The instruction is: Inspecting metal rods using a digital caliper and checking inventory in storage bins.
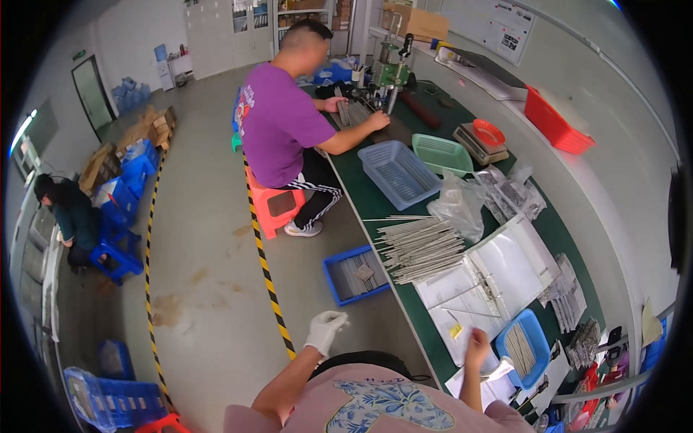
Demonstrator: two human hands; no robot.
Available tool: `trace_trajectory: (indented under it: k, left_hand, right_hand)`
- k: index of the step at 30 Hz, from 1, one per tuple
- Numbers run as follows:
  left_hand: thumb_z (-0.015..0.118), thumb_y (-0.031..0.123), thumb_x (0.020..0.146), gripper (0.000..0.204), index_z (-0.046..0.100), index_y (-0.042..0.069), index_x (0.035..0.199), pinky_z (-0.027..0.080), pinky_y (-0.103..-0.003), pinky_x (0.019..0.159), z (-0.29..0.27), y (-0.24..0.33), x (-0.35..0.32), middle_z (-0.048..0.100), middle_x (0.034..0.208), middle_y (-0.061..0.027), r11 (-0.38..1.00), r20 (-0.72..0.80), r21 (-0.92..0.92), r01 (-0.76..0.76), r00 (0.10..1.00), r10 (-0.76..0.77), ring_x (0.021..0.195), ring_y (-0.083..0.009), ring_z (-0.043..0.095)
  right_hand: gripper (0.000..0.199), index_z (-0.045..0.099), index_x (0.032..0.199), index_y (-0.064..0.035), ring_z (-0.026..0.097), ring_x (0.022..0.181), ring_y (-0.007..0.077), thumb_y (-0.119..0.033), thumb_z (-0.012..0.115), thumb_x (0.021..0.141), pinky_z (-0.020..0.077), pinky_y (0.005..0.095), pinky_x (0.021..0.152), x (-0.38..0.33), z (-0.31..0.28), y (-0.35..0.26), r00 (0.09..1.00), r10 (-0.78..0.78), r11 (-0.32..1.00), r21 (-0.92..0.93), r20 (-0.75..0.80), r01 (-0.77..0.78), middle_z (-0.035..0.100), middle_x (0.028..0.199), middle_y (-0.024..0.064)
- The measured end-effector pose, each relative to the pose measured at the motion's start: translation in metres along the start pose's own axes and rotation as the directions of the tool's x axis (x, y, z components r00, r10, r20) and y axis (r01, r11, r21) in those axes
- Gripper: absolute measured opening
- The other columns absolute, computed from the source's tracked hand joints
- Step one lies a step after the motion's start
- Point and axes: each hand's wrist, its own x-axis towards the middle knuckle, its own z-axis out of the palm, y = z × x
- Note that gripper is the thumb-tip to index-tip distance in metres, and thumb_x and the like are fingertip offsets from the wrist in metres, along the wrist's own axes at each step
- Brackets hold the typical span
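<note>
From where I stand, the worker's gloved left hand (327, 333) is nearest, held out over the floor, its fingers half curled with a small gap at the tips; I see nothing in them. The right hand (476, 349) looks bare and bent inward, beside a white glove-like shape (498, 370); how far its fingers are open, or whether they grip anything, I can't tell. Just to its right sits a small blue tray (541, 340) with thin rods (518, 350) in it; a careless wrist could knock it and spill them. Beyond lies an open binder (512, 252), a couple of loose rods across its page: turn the page and they could roll off. Next comes a big heap of rods (422, 249), ends close to the table's edge, where a passing elbow could sweep some down towards the blue crate (330, 280) on the floor. Farther along are a plastic bag (460, 206), a blue basket (401, 173) and a co-worker (289, 123) in purple, hands near a green press (393, 73).
</note>
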Motion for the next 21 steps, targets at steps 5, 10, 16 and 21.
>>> trace_trajectory:
  k: [5,10,16,21]
  left_hand:
    - [0.06,0.022,0.079,0.022,0.061,0.003,0.089,0.041,-0.02,0.064,0.009,0.034,0.039,0.061,0.079,-0.0027,0.998,0.213,0.037,0.042,0.976,-0.049,0.072,-0.0094,0.057]
    - [0.058,0.019,0.079,0.021,0.06,0.001,0.088,0.044,-0.022,0.064,0.005,0.047,0.088,0.06,0.08,-0.0051,0.992,0.24,-0.027,0.124,0.964,-0.114,0.075,-0.0114,0.056]
    - [0.061,0.018,0.077,0.019,0.061,0.001,0.085,0.043,-0.021,0.064,0.008,0.098,0.142,0.059,0.075,-0.0027,0.974,0.23,-0.064,0.217,0.953,-0.197,0.069,-0.0087,0.054]
    - [0.059,0.017,0.078,0.019,0.061,0.0,0.088,0.042,-0.021,0.064,0.001,0.122,0.189,0.059,0.079,-0.0033,0.962,0.258,0.257,0.097,0.952,-0.165,0.07,-0.0088,0.054]
  right_hand:
    - [0.027,0.059,0.092,-0.0065,0.056,0.068,0.0225,-0.006,0.064,0.066,0.0458,0.0289,0.06,0.006,0.111,-0.189,0.651,-0.591,0.807,0.365,0.477,0.465,0.058,0.077,0.0084]
    - [0.03,0.06,0.091,-0.008,0.057,0.066,0.0203,-0.011,0.069,0.063,0.046,0.0287,0.057,0.03,0.166,-0.211,0.536,-0.653,0.756,0.436,0.534,0.487,0.058,0.073,0.0057]
    - [0.026,0.062,0.085,-0.0078,0.059,0.059,0.0184,-0.018,0.069,0.063,0.0473,0.0287,0.054,0.069,0.225,-0.229,0.645,-0.489,0.871,0.364,0.588,0.33,0.06,0.066,0.0039]
    - [0.023,0.063,0.085,-0.0079,0.059,0.058,0.0186,-0.02,0.067,0.065,0.0475,0.0286,0.054,0.101,0.255,-0.239,0.65,-0.428,0.903,0.33,0.628,0.276,0.06,0.066,0.0043]
